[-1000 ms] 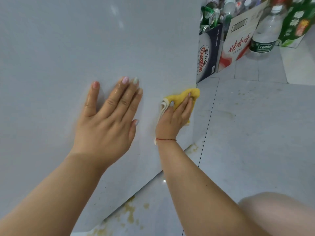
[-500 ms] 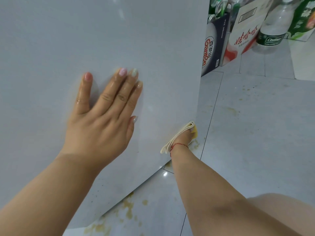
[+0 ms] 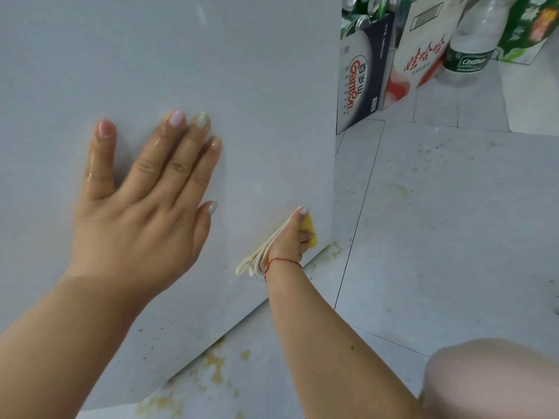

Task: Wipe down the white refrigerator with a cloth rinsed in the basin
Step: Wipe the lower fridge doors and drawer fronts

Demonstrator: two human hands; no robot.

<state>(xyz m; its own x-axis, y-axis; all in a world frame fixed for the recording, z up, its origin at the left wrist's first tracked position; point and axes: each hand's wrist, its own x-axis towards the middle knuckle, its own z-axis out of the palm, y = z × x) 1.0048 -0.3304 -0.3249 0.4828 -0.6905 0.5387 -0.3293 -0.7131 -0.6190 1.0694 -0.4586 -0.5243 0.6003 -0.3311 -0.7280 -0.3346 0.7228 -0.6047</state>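
Mid-wipe: right hand (image 3: 289, 241) grips the folded yellow-and-white cloth (image 3: 310, 232) against the white refrigerator panel (image 3: 187, 55) at its lower right corner, left hand (image 3: 145, 207) flat and open bracing it; specks near bottom edge left, basin not visible.

Right hand (image 3: 289, 240) presses cloth (image 3: 260, 257) against refrigerator (image 3: 211, 71).

The dark blue carton (image 3: 361, 83) behind the refrigerator corner carries the brand "Ganten" in red letters, turned sideways, with the characters 百岁山 beside it. The white and red carton (image 3: 419, 52) shows 娃哈哈 in red and a barcode. The green label of the water bottle (image 3: 472, 60) reads "C'estbon"
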